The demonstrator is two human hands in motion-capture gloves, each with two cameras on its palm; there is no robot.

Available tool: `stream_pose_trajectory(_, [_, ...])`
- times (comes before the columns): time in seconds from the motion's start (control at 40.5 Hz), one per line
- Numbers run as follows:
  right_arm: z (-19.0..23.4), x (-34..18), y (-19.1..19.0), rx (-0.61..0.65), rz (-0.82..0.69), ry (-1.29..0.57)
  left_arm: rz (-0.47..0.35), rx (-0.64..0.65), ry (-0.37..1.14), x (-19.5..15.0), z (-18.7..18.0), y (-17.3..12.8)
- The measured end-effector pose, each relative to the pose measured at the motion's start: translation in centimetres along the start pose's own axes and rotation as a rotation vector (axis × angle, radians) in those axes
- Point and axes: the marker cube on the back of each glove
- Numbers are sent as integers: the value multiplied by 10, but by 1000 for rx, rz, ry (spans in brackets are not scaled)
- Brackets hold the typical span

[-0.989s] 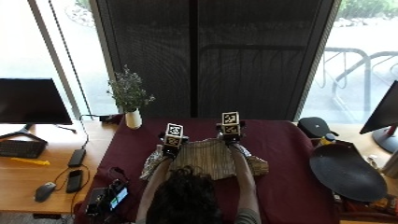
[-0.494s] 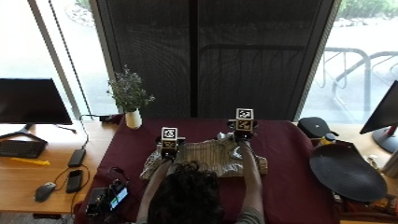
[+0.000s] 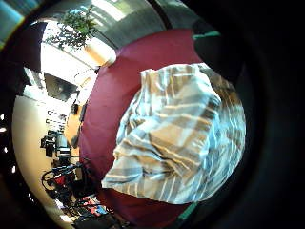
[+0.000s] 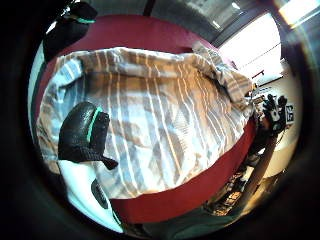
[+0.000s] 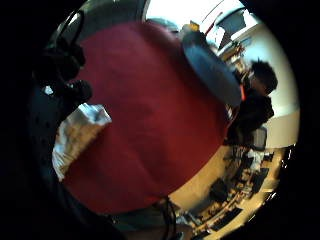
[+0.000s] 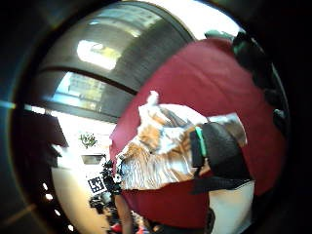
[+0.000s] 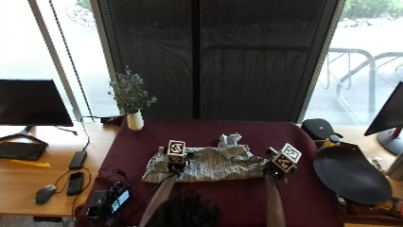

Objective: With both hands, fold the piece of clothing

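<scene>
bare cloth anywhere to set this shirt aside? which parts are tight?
Free: the maroon tablecloth between the striped shirt and the window, and the strip between the right hand and the dark round tray. Also the near edge in front of the shirt. Crowded: the middle under the shirt, the vase corner, the gadget at the near left.

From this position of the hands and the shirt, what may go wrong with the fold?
1. The striped garment lies crumpled, with a bunched part sticking up at its far edge; a fold made now would likely trap those wrinkles.
2. The right hand is at the garment's end, while the left hand is over its middle part, so the pull may be uneven and the fold crooked.
3. The cloth may drag across the maroon tablecloth and bunch.
</scene>
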Motion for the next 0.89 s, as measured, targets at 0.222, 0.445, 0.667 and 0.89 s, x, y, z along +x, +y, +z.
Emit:
stream_pose_trajectory(0.222, [35,-8,10,-45,-54,-353,-7,-80,40,10,32,18])
stream_pose_trajectory(0.445, [52,15,23,-150,122,-102,-28,-462,207,15,64,58])
stream_pose_trajectory(0.667, [38,-28,23,-71,-61,-410,-21,-467,246,13,61,52])
stream_pose_trajectory(0.89, [-22,-99,35,161,-214,-701,-171,-497,439,-6,-3,38])
